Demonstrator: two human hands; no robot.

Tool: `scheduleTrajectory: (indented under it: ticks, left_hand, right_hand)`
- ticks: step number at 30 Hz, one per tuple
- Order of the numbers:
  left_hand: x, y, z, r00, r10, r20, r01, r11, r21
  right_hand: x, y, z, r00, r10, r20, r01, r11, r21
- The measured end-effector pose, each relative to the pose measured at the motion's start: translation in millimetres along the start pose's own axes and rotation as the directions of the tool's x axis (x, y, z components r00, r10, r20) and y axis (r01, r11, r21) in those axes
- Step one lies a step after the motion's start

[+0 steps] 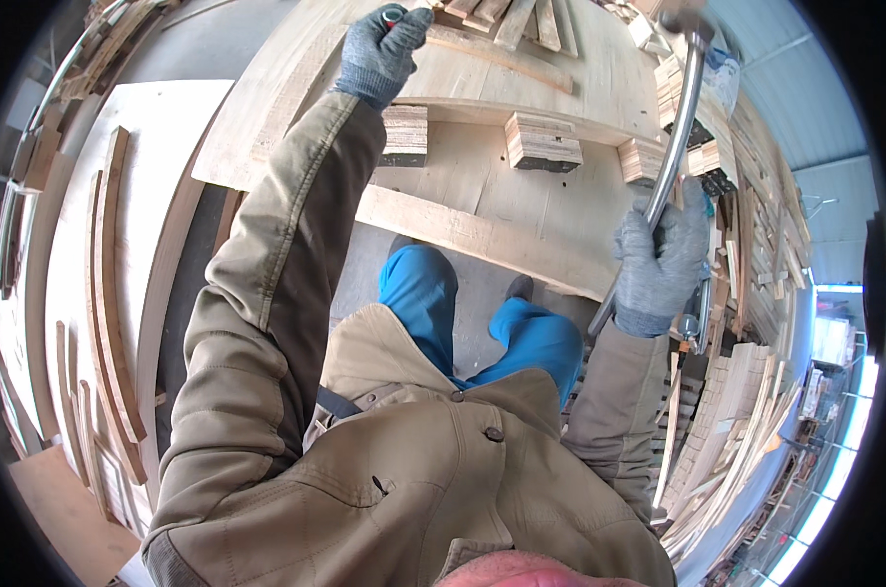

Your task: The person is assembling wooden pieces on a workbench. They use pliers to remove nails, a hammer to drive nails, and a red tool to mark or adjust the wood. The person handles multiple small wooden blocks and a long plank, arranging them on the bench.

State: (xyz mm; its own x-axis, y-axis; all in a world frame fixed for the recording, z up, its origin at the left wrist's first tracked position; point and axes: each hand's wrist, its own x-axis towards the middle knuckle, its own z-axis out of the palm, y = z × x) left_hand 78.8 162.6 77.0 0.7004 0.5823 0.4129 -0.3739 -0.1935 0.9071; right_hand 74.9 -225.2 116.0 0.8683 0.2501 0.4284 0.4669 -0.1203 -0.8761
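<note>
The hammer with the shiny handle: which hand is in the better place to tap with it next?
Probably the right hand: it grips the hammer, whose head sticks out well beyond the grip. The left hand is away over the wooden panel, with a small red thing in its grasp.

Matt grey knit on the left hand (pixel 376 57), ribbed at the cuff, and the same soft cloth on the right hand (pixel 661 259), 2 gloves with no shine at all! But look at the hammer (pixel 680 127) in that right grip: smooth, glossy metal, light streaking along the shaft! The jacket (pixel 404 470) answers with matt woven cloth, creased at the sleeves, its button (pixel 495 434) dark and slightly shiny; the trousers (pixel 418 293) are dull blue cloth! Now wood: the block (pixel 544 144) shows rough, plywood-like layers, the plank (pixel 482 240) bare, unvarnished grain, the pale panel (pixel 159 112) smooth and flat
</note>
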Motion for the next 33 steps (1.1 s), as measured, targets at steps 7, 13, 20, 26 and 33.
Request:
scheduleTrajectory:
  ticks: [7,13,20,26,33]
  left_hand:
    - [-1.0,4.6,4.2,1.0,-0.012,0.021,0.012,1.0,0.028]
    - [3.7,0.7,2.1,0.999,0.03,0.037,-0.034,0.992,0.118]
    - [4.9,5.0,7.0,0.998,-0.012,0.06,0.007,0.996,0.085]
    - [6.0,3.3,7.9,0.995,0.055,0.083,-0.061,0.996,0.072]
    - [8.4,-1.9,4.7,0.997,-0.022,0.077,0.011,0.989,0.147]
  right_hand:
    - [-26.4,-16.9,47.0,0.925,0.053,0.377,0.044,0.969,-0.245]
    - [-4.4,-52.3,57.1,0.939,-0.068,0.336,0.171,0.943,-0.286]
    - [7.2,-91.2,60.7,0.945,-0.041,0.324,-0.047,0.965,0.257]
    - [-2.7,-88.3,76.9,0.814,0.29,0.503,-0.38,0.921,0.083]
    - [-2.4,-95.9,78.6,0.834,0.354,0.423,-0.385,0.923,-0.013]
